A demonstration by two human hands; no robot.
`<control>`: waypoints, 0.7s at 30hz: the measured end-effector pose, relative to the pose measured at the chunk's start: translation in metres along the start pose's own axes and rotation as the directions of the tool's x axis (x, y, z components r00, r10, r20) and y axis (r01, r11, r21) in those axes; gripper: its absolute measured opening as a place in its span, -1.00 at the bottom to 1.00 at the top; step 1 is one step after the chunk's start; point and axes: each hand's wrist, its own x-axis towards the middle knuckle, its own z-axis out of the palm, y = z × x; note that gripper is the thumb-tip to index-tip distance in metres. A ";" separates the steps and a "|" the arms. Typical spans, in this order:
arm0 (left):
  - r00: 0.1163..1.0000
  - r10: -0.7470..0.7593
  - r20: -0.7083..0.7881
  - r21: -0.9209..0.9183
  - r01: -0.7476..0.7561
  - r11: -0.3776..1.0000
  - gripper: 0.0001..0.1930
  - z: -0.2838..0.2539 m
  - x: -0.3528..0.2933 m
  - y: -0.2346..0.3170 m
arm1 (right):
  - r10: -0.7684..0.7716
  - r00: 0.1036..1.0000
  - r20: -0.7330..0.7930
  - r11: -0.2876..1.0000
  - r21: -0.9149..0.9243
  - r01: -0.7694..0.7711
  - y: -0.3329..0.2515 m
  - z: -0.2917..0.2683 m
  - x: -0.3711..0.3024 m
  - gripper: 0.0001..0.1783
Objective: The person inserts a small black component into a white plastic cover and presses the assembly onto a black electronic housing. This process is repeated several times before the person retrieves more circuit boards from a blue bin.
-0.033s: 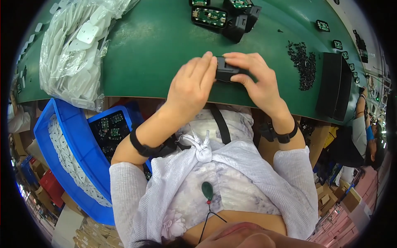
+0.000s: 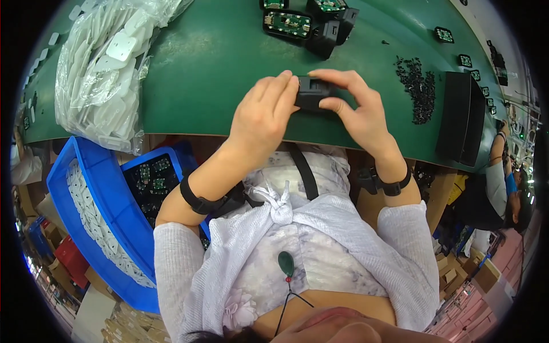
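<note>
Near the front edge of the green table, a small black plastic housing point(image 2: 312, 94) sits between my hands. My left hand point(image 2: 264, 111) is closed on its left end, fingers pressed together along that side. From the right, the thumb and forefinger of my right hand point(image 2: 359, 106) pinch the housing; its other fingers are curled. A rectangular notch shows on top of the housing, while its left end is hidden behind my left fingers. Beyond my hands stand more black housings point(image 2: 325, 39), some with a green circuit board point(image 2: 289, 24) facing up.
A clear bag of white plastic plates point(image 2: 117, 74) lies at left. Blue bins point(image 2: 108, 188) below hold white parts and circuit boards. To the right are a pile of small black pieces point(image 2: 422, 94) and a long black box point(image 2: 460, 117). A co-worker point(image 2: 494, 188) sits far right.
The housing has turned slightly in my hands, and its notched top shows more plainly. My right forefinger has lifted and straightened a little.
</note>
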 end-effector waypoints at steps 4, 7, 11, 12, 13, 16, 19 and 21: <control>0.946 -0.289 0.148 -0.429 0.325 0.843 -0.66 -0.012 0.003 0.008 | 0.332 0.941 -0.069 0.717 0.666 -0.204 -0.012 0.005 -0.005 -0.47; 0.763 -0.479 0.435 -0.832 0.544 0.112 -0.69 -0.011 -0.003 0.019 | 0.274 0.949 -0.153 0.684 0.725 -0.080 -0.021 0.019 -0.010 -0.41; 0.765 -0.483 0.426 -0.809 0.561 0.175 -0.71 -0.009 -0.002 0.031 | 0.376 0.901 -0.217 0.689 0.715 -0.116 -0.028 0.024 -0.009 -0.48; 0.767 -0.481 0.425 -0.810 0.560 0.177 -0.71 -0.009 -0.002 0.032 | 0.374 0.901 -0.219 0.691 0.714 -0.113 -0.030 0.025 -0.009 -0.48; 0.772 -0.481 0.415 -0.811 0.554 0.189 -0.71 -0.008 -0.001 0.032 | 0.385 0.890 -0.243 0.702 0.703 -0.112 -0.032 0.026 -0.009 -0.48; 0.783 -0.476 0.401 -0.815 0.542 0.205 -0.72 -0.007 0.003 0.034 | 0.361 0.877 -0.318 0.753 0.654 -0.073 -0.032 0.026 -0.008 -0.50; 0.801 -0.446 0.399 -0.812 0.534 0.233 -0.71 -0.008 0.005 0.032 | 0.277 0.881 -0.385 0.822 0.570 -0.009 -0.030 0.020 -0.003 -0.51; 0.846 -0.445 0.294 -0.850 0.444 0.284 -0.69 -0.008 0.006 0.029 | 0.179 0.875 -0.450 0.883 0.465 0.059 -0.026 0.004 0.006 -0.52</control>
